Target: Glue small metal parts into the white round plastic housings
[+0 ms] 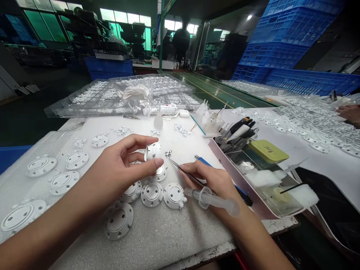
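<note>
My left hand (123,159) is closed around the edges of a small white round part (153,151), held up above the table between thumb and fingers. In my right hand (212,176) is a pair of tweezers (188,173), its tips pointing at a little cluster of shiny metal pieces (168,154) beside the white part. A clear plastic syringe (215,201) lies across the same hand, apparently tucked in it; the fingers' grip on it is partly hidden. Beneath and between the hands are several white discs with dark holes (152,194), partly covered by my left hand.
More white discs (65,182) spread over the left of the foam sheet (157,240). Clear trays of white parts (112,108) stand behind. At right, a pink-sided organizer (239,176) holds tools and a yellow-green tin (268,150). Another person's hand (348,113) is at far right.
</note>
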